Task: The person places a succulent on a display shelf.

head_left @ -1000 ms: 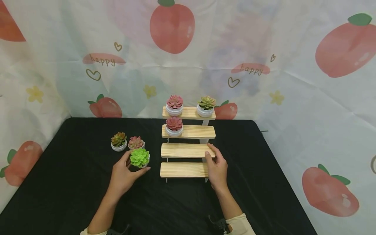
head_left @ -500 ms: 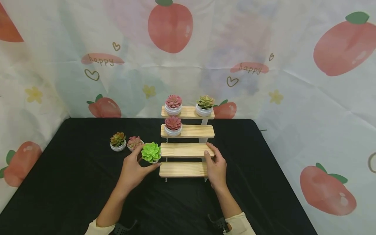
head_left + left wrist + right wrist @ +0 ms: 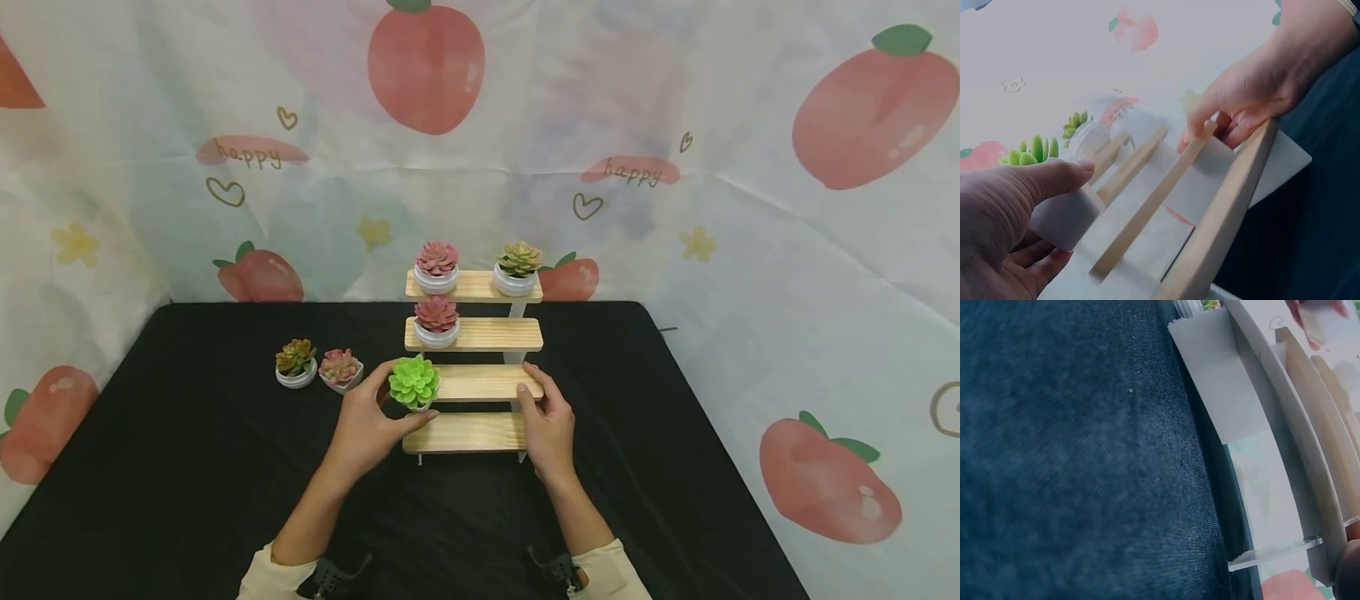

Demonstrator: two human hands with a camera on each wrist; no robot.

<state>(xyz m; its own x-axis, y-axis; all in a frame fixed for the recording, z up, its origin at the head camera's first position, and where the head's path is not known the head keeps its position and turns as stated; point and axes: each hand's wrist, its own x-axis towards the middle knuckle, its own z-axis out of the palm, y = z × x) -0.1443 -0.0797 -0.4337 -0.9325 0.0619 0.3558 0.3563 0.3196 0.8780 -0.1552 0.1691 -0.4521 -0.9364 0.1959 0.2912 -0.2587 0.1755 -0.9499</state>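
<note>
My left hand (image 3: 366, 432) pinches the white pot (image 3: 1067, 219) of a bright green artificial succulent (image 3: 414, 382) between thumb and fingers. In the head view the plant overlaps the left end of the second shelf from the bottom (image 3: 491, 382) of a wooden tiered display stand. At the stand's right side, my right hand (image 3: 550, 429) grips that shelf's end, thumb in front and fingers behind. In the left wrist view the right hand (image 3: 1254, 94) shows at the shelf ends, some fingers hidden behind the wood.
Pink potted succulents (image 3: 437, 267) stand at the left of the top two shelves, and a yellow-green one (image 3: 519, 267) at the top right. On the black tablecloth (image 3: 187, 433) to the left sit an orange-green succulent (image 3: 296, 363) and a pale pink one (image 3: 341, 371). A fruit-print curtain hangs behind.
My left hand has carried the green succulent rightward and slightly up, from in front of the pale pink plant to the stand's left end. The right hand keeps its grip on the shelf.
</note>
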